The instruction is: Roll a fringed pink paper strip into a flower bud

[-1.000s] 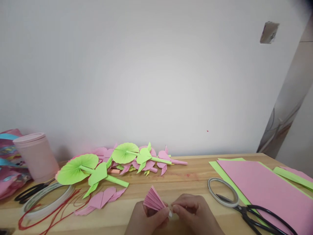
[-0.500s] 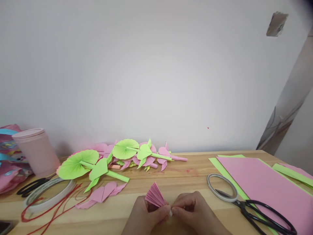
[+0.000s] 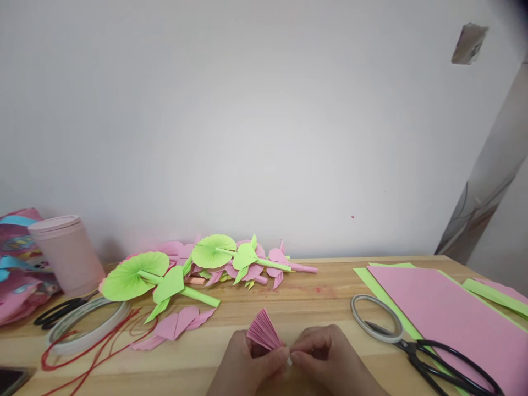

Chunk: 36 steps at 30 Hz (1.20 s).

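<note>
Close to the table's front edge, my left hand (image 3: 252,360) is closed around a pleated pink paper fan (image 3: 264,331), its folds spreading upward from my fingers. My right hand (image 3: 324,352) sits right beside it, thumb and forefinger pinched together. A small white bit (image 3: 289,361) shows between the two hands' fingertips; what it is I cannot make out. Beyond my left hand lies a pink folded paper heart (image 3: 177,323) with wings. Finished-looking green paper fans on rolled sticks (image 3: 136,275) rest farther back, on a heap with pink ones.
At right, black-handled scissors (image 3: 437,360) and a narrow tape roll (image 3: 358,308) lie by pink paper sheets (image 3: 433,302) over green ones. At left are a wide tape roll (image 3: 61,344), red cord (image 3: 94,360), other scissors (image 3: 61,311), a pink cup (image 3: 68,258) and a colourful bag (image 3: 20,280).
The view has shifted slightly, so everything sits a little farther right. My hands keep nearly the same pose, with the pink fan still in the left one.
</note>
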Each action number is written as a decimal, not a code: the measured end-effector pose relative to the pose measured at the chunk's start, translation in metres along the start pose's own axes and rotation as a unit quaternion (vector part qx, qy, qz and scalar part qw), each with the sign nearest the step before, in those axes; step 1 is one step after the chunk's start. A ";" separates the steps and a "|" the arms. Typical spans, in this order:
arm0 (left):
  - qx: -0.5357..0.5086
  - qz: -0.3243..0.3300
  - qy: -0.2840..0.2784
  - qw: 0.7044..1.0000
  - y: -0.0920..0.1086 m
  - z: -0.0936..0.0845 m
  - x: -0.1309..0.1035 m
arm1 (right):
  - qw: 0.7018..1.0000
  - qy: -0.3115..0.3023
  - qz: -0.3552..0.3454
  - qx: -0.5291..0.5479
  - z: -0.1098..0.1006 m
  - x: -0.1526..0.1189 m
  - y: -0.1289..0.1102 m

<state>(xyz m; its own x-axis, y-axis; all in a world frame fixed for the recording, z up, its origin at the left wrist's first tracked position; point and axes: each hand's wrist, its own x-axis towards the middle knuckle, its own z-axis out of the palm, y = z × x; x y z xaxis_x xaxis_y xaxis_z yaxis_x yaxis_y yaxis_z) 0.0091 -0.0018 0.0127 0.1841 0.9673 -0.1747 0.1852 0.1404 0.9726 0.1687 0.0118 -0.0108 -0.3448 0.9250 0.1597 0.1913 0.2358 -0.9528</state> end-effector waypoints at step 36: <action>-0.035 0.098 0.095 0.990 -0.005 0.003 -0.001 | 0.988 0.035 0.018 0.152 0.004 0.002 0.002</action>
<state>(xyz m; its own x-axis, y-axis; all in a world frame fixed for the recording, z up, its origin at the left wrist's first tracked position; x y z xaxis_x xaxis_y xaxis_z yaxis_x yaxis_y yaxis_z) 0.0108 -0.0043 0.0072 0.0232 0.9988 0.0436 0.0954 -0.0456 0.9944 0.1647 0.0131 -0.0133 -0.2761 0.9520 0.1322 -0.0863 0.1124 -0.9899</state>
